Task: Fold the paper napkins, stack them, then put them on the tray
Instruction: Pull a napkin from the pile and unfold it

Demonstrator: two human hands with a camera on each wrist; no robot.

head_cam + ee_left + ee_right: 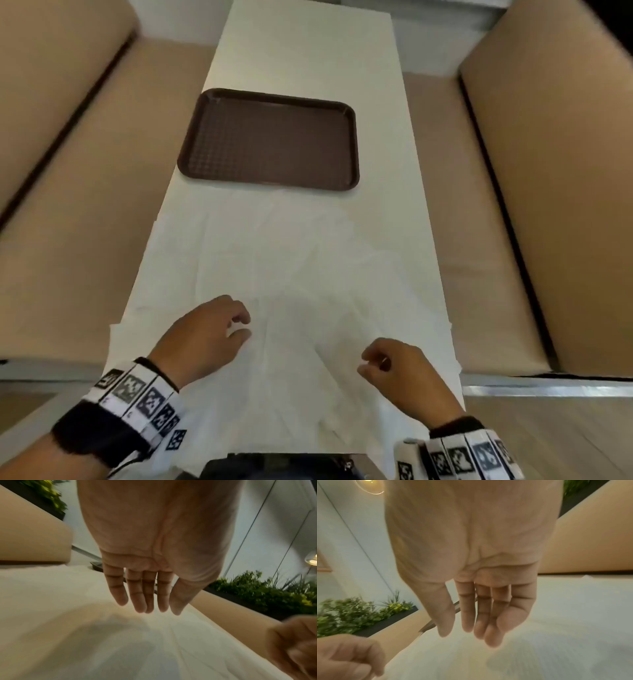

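- A tan bench seat (68, 192) filled the left edge of the head view, running beside the long white table (308, 61).
- The left hand (202, 337) hovered in the lower left of centre, fingers loosely bent and thumb near the fingertips, gripping nothing; the left wrist view showed its fingers (137, 595) hanging relaxed above the white surface.
- A band of black-and-white markers (140, 401) wrapped that wrist.
- The brown tray (269, 138) sat flat in the upper middle of the frame, well apart from both hands, with nothing on it.
- The paper napkins (291, 274) lay unfolded and overlapping across the middle and lower part of the table, white on white, so their edges were hard to separate.
- The right hand (400, 373) hovered in the lower right of centre just over the napkins, fingers slack and holding nothing; the right wrist view showed its fingers (481, 615) loose above the paper.
- A second tan bench seat (548, 192) closed the right edge.
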